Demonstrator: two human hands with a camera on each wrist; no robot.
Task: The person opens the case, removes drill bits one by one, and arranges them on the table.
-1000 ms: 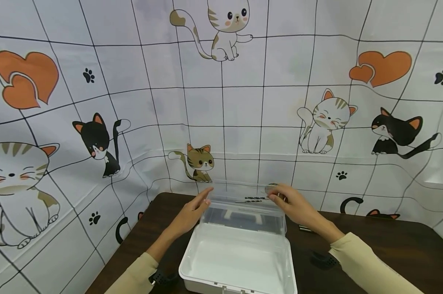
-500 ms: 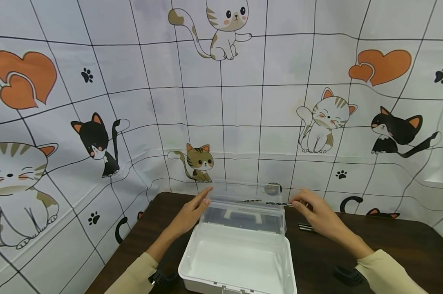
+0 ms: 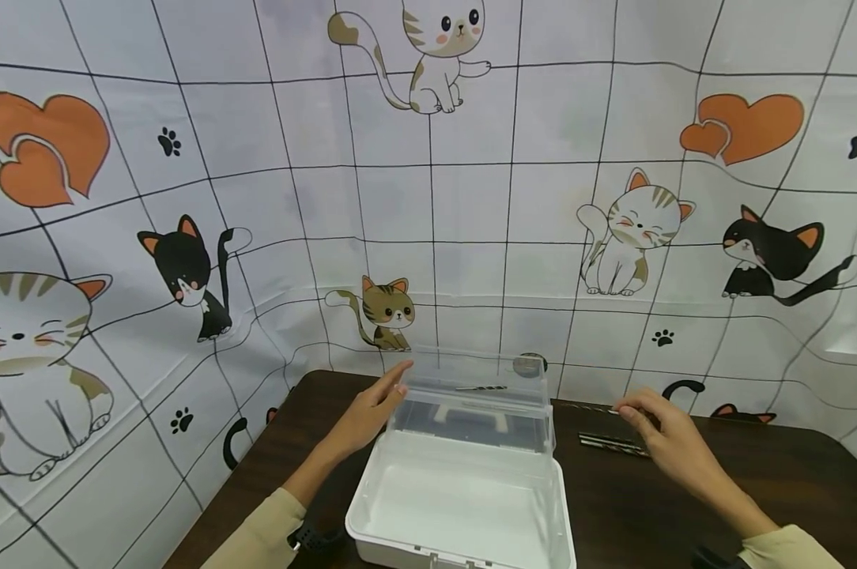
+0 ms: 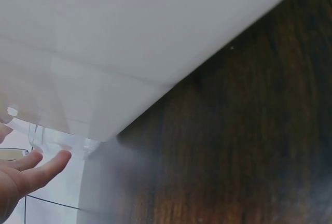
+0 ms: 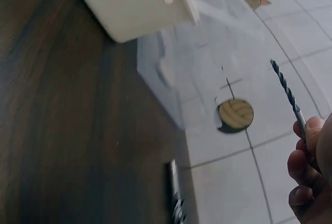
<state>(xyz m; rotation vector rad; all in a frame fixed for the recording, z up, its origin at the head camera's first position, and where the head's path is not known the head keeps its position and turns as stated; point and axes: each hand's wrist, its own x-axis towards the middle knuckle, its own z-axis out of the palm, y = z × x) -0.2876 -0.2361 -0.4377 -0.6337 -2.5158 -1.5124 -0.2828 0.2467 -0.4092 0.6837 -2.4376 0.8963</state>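
A white plastic box stands on the table, its clear lid swung back. Beside the lid's left edge is my left hand, fingers extended; in the left wrist view those fingers reach toward the clear plastic, and contact is hard to tell. My right hand, to the right of the box, pinches a twist drill bit by its smooth shank between thumb and fingers. Another drill bit lies in the raised lid. Several more drill bits lie together on the table below my right hand.
The dark wooden table ends just behind the lid. Behind it hangs a white sheet printed with grid lines, cats and hearts.
My right hand has drawn one drill bit out of the lid and carried it rightward above the table, near the other bits. The left hand and the box have stayed put.
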